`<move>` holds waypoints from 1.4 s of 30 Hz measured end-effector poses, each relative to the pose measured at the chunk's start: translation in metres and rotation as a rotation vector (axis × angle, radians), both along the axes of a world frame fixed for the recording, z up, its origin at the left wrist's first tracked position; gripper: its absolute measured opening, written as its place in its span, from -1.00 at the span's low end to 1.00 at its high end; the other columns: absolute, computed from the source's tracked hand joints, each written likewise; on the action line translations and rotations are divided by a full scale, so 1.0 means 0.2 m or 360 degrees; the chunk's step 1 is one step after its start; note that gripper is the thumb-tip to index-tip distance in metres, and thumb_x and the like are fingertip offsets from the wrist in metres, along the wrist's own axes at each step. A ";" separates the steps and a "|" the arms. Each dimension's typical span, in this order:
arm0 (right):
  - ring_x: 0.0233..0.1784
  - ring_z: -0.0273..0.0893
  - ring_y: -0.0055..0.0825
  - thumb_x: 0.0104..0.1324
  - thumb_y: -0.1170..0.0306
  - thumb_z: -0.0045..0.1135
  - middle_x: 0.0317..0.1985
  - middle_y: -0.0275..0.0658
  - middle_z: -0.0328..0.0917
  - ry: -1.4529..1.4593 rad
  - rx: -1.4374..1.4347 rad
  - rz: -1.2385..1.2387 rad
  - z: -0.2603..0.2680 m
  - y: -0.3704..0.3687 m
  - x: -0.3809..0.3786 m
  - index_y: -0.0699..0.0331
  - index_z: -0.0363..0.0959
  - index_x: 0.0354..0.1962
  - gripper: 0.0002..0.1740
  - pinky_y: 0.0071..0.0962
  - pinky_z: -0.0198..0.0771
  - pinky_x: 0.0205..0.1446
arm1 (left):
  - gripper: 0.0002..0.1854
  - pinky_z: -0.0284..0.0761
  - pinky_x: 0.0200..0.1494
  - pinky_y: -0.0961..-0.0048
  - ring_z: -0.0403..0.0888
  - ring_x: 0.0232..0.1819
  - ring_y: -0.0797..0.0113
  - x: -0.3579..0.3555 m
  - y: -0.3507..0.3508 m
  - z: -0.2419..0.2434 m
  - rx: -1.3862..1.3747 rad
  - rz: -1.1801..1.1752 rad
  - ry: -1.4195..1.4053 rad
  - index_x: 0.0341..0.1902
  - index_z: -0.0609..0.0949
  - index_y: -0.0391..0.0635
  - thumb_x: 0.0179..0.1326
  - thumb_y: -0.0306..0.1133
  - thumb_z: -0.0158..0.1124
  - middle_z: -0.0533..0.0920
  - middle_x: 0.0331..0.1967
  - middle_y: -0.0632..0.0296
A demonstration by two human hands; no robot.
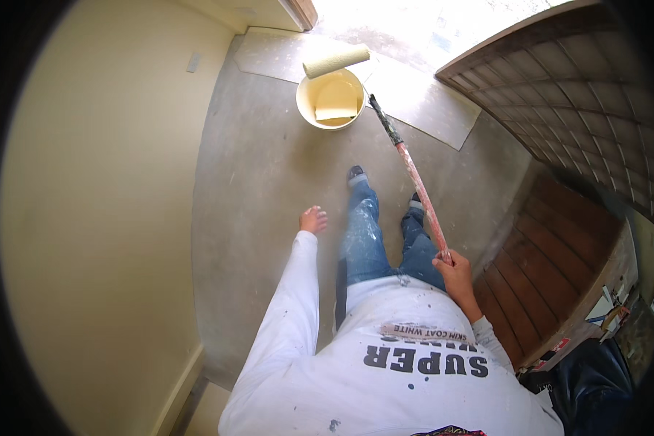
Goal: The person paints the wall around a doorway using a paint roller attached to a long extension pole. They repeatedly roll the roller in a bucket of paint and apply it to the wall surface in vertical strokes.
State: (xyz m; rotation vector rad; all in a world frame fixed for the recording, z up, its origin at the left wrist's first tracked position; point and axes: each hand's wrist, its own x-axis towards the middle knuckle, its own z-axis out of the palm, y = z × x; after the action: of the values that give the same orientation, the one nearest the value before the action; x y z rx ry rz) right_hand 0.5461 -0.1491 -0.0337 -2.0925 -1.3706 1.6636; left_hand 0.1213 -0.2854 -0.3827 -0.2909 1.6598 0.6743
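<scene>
My right hand (455, 277) grips the lower end of a paint-spattered red extension pole (418, 182) with a black upper section. At its far end, a paint roller cover (336, 60) coated in pale yellow sits above the far rim of a bucket (303, 107). Whether roller and rim touch, I cannot tell. Inside the bucket are yellow paint and a flat piece (336, 103) coated in the same colour. My left hand (313, 219) hangs over the floor, left of my legs, fingers loosely curled and nothing visible in it.
A pale yellow wall (109, 207) with a switch plate (193, 62) runs along the left. Flat boards (425, 117) lie on the concrete floor (250, 218) by the bright doorway. A gridded door panel (572, 103) leans inward above brown steps (539, 261). Dark plastic (588, 376) lies at lower right.
</scene>
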 end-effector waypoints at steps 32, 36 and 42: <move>-0.54 0.24 -0.79 0.23 0.55 0.40 -0.52 -0.57 0.39 -0.0518 -0.0770 -0.0827 -0.67 -0.24 -0.06 0.35 0.65 -0.27 -0.88 -0.60 0.08 -0.46 | 0.01 0.14 0.59 -0.26 0.19 0.62 -0.12 -0.42 1.01 -1.44 0.0469 0.1562 -0.0308 0.76 0.06 0.16 0.46 0.53 -0.11 0.12 0.68 -0.06; -0.48 0.28 -0.77 0.21 0.55 0.41 -0.51 -0.54 0.41 -0.0498 -0.0717 -0.0706 -0.71 -0.26 -0.03 0.38 0.65 -0.25 -0.85 -0.60 0.14 -0.39 | 0.01 0.17 0.58 -0.25 0.20 0.62 -0.10 -0.43 0.63 -1.39 0.0344 0.1549 -0.0208 0.75 0.10 0.17 0.45 0.57 -0.15 0.17 0.68 -0.04; -0.44 0.30 -0.76 0.21 0.49 0.44 -0.50 -0.53 0.41 -0.0440 -0.0684 -0.0692 -0.74 -0.27 -0.01 0.39 0.65 -0.24 -0.81 -0.60 0.18 -0.35 | -0.03 0.16 0.58 -0.33 0.17 0.66 -0.11 -0.45 0.24 -1.30 0.0202 0.1595 -0.0137 0.75 0.12 0.23 0.46 0.56 -0.23 0.19 0.71 0.04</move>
State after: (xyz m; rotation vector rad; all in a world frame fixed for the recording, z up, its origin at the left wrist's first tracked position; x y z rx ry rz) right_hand 0.5441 -0.2026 -0.1822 -2.6917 -0.5565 1.6245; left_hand 0.0304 -0.2370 -0.6421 -1.0726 1.3094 1.4690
